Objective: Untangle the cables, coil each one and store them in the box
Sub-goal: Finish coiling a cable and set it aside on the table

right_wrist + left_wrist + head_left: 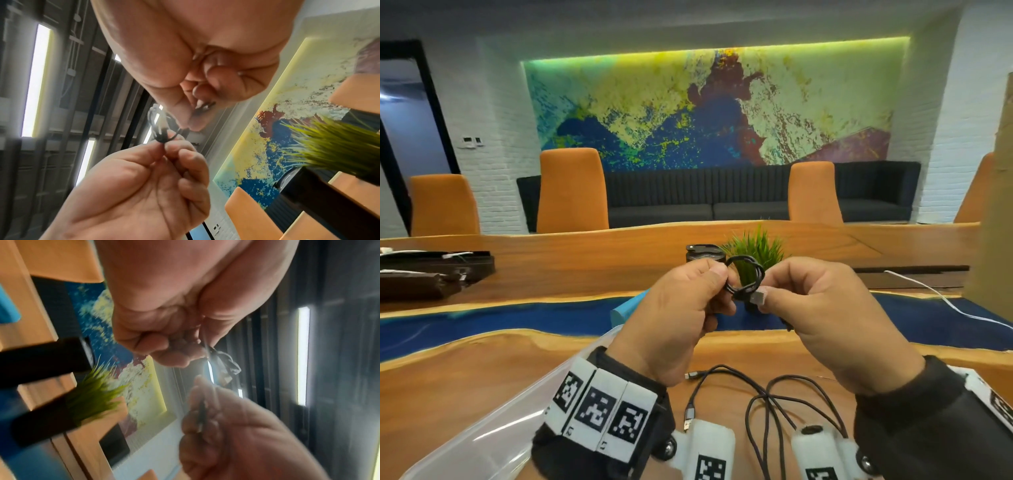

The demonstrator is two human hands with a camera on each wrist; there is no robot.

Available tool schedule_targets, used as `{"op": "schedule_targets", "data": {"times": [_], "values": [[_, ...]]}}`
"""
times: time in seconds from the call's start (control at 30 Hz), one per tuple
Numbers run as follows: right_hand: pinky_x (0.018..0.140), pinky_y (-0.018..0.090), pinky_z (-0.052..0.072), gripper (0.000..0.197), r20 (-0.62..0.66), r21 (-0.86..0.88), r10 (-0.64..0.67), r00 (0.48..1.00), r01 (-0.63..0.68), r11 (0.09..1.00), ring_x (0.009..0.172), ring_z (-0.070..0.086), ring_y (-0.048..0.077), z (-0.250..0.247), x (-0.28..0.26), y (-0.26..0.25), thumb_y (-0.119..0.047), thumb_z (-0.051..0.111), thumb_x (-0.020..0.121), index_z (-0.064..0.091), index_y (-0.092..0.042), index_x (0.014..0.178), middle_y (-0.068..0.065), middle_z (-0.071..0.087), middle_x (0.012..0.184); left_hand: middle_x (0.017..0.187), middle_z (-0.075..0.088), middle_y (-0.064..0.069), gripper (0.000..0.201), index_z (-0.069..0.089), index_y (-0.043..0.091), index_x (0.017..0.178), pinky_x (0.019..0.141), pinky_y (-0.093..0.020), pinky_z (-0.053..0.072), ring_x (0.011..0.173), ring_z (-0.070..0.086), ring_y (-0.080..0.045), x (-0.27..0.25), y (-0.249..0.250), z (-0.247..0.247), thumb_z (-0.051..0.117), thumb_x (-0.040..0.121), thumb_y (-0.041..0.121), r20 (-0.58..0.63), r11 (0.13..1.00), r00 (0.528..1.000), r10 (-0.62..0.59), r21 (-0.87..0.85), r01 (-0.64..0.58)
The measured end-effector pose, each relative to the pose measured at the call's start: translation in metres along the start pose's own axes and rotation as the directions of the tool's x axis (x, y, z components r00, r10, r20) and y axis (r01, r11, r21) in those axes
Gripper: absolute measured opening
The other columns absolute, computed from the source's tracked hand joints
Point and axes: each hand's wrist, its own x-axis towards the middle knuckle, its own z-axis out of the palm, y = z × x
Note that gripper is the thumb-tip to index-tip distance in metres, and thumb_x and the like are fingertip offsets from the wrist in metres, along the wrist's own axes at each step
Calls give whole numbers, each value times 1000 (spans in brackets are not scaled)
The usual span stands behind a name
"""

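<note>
Black coiled cable (744,277) pinched between left hand (681,318) and right hand (832,322) above clear box (482,428).

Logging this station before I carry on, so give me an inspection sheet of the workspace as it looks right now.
Surface: wooden table with blue inlay.
Job's things: small black coiled cable held up; clear box at near left.
Clutter: potted plant, blue object.
Grippers: left hand and right hand both pinch the coil.
Cables: loose black cables on table; white cable far right.
Surroundings: orange chairs, dark sofa, mural.
</note>
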Motion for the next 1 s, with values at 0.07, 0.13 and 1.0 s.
{"op": "schedule_targets", "data": {"times": [0.07, 0.13, 1.0], "values": [[65, 48, 54, 4, -18, 40, -28, 999, 29, 999, 73, 62, 30, 1, -1, -3, -24, 71, 80, 73, -20, 78, 9, 70, 75, 85, 71, -5, 27, 66, 27, 82, 70, -32, 42, 82, 64, -15, -2, 1, 2, 45, 94, 38, 30, 994, 999, 11, 106, -14], [67, 53, 54, 9, -23, 48, -61, 998, 62, 997, 77, 63, 34, 1, -2, -4, -29, 73, 78, 73, -20, 79, 9, 71, 77, 90, 74, -9, 27, 62, 18, 92, 71, -31, 47, 81, 69, -15, -4, 2, 6, 42, 103, 31, 47, 989, 999, 15, 143, -21], [72, 35, 50, 11, 243, 350, 186, 952, -265, 899, 81, 63, 20, -16, -5, -18, -25, 68, 83, 73, -15, 80, 3, 70, 82, 79, 68, -4, 20, 55, 20, 112, 72, -25, 56, 78, 69, -18, -8, 3, 13, 60, 95, 12, 2, 852, 871, 492, 202, -482]]}}
